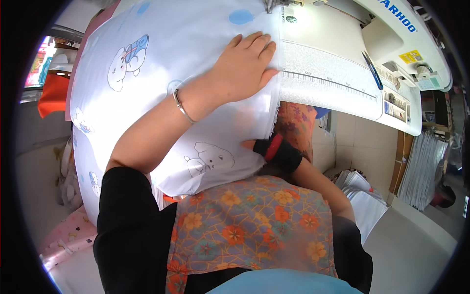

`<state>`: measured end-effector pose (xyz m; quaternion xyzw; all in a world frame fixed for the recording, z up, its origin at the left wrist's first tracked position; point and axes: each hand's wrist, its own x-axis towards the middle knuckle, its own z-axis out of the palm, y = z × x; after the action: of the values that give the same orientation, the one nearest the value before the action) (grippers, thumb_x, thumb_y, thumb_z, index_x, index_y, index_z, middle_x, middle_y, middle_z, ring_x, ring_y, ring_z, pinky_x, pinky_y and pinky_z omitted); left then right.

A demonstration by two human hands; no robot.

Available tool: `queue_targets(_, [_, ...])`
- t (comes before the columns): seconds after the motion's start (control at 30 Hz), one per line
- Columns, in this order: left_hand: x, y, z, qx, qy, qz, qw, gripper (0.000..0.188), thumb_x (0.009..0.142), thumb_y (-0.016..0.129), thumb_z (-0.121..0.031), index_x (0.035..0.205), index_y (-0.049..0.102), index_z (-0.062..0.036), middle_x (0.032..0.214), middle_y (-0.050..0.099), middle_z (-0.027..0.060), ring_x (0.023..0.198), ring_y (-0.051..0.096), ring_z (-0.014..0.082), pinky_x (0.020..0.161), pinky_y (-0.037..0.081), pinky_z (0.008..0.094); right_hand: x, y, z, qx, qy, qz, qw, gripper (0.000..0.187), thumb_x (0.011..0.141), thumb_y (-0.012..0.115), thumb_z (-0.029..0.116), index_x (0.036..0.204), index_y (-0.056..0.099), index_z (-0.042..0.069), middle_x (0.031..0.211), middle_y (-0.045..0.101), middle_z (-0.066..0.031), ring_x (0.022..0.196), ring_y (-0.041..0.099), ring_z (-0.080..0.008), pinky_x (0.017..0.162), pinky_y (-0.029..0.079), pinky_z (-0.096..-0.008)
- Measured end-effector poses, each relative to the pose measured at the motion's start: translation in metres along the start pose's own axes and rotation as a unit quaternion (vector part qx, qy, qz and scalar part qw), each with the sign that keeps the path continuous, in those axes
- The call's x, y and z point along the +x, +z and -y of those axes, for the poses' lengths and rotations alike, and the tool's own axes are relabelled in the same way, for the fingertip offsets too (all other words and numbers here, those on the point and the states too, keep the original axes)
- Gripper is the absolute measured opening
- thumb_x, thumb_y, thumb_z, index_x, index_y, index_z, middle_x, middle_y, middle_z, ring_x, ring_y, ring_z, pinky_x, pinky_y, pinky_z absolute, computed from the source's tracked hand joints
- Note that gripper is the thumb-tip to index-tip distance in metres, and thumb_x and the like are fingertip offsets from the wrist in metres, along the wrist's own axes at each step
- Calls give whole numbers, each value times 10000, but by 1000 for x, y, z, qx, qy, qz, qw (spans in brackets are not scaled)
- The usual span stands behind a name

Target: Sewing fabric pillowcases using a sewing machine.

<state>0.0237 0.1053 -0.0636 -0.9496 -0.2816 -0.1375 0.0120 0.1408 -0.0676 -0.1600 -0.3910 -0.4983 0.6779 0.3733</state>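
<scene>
White fabric [161,117] printed with cartoon puppies and blue spots spreads over the left of the sewing table and hangs down toward my lap. My left hand [247,66] lies flat on it, fingers stretched toward the needle area [271,6], close to the fabric's right edge. Lower down, my right hand [279,153], in a black fingerless covering with a red band, grips the frayed edge. Its thumb rests on top of the cloth; the other fingers are hidden.
The white sewing machine [411,44] stands at the right. On its ruled bed [328,88] lie blue-handled thread snips [373,71] and a small parts tray [396,108]. Stacked pale sheets [423,166] stand at far right. Pink cloth [68,235] lies at lower left.
</scene>
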Motion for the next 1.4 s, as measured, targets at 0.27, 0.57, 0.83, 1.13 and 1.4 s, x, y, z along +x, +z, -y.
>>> queue_targets(0.27, [8,-5,5,-16,-6,-23,1000,482,928,572,-301,1278,529,28,1349,519,188,1278,481,331,1086,366,481,0,11,-11,2,6,16,1000,410,887,666,152,1261,577,9,1193,625,-114,1102,567,-209,971,466,-348])
queue_targets(0.57, [7,-2,-3,-10,4,-43,999,545,916,585,-352,1271,528,58,1340,528,212,1301,466,336,1075,366,500,22,-7,-58,-158,-43,44,986,505,888,665,159,1356,519,36,1301,587,-104,1206,527,-212,1016,439,-369])
queue_targets(0.83, [-2,-11,-7,16,3,-13,1000,611,916,581,-398,1299,516,74,1389,495,240,1327,445,344,1083,359,491,-9,14,38,108,89,-54,989,464,930,652,236,1324,537,21,1245,606,-98,1147,547,-187,993,453,-353])
queue_targets(1.13, [-11,-13,-17,27,-8,6,1000,625,956,517,-408,1364,465,64,1443,444,243,1366,410,329,1115,318,536,3,17,83,244,206,-144,937,456,930,671,316,1252,548,18,1139,628,-88,902,669,-180,774,549,-312])
queue_targets(1.4, [-15,1,-4,61,-14,-23,998,594,979,476,-422,1375,471,21,1476,427,199,1394,384,318,1125,308,539,-5,-22,78,-423,-286,-220,831,333,838,668,105,1161,606,53,984,666,-141,829,643,-291,758,500,-353])
